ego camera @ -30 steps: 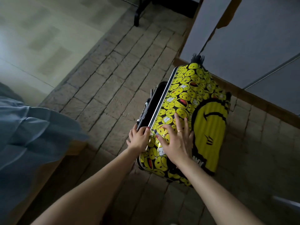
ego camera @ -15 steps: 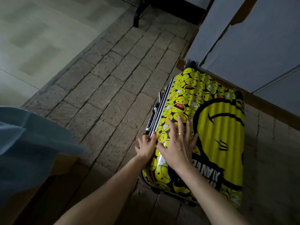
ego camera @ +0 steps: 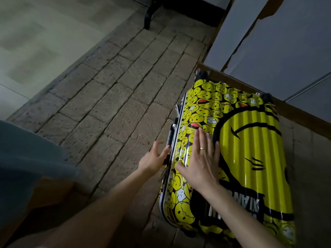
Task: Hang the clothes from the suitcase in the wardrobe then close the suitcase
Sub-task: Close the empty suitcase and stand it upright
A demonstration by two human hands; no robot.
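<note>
**Two hands on a suitcase now shut**

Five straight fingers (ego camera: 200, 140) of the right hand (ego camera: 198, 163) are spread and pressed flat on the lid of the yellow suitcase (ego camera: 250, 158); a ring is worn on one of them. Beside it, the left hand (ego camera: 152, 158) is held at the near left edge, fingers apart and loosely curled, with the fingertips touching the dark side handle (ego camera: 172, 133); nothing is gripped.

A second ago a wide dark gap was shown along the left edge; half a second ago it was narrowed; now the lid is seen lying level on the shell, the silver frame (ego camera: 176, 153) meeting along its length. The suitcase is laid on the brick floor (ego camera: 111, 97), its far end against the wardrobe base (ego camera: 295, 111) at right.

Closing is judged nearly done. Whether the latches are fastened cannot be told.
</note>
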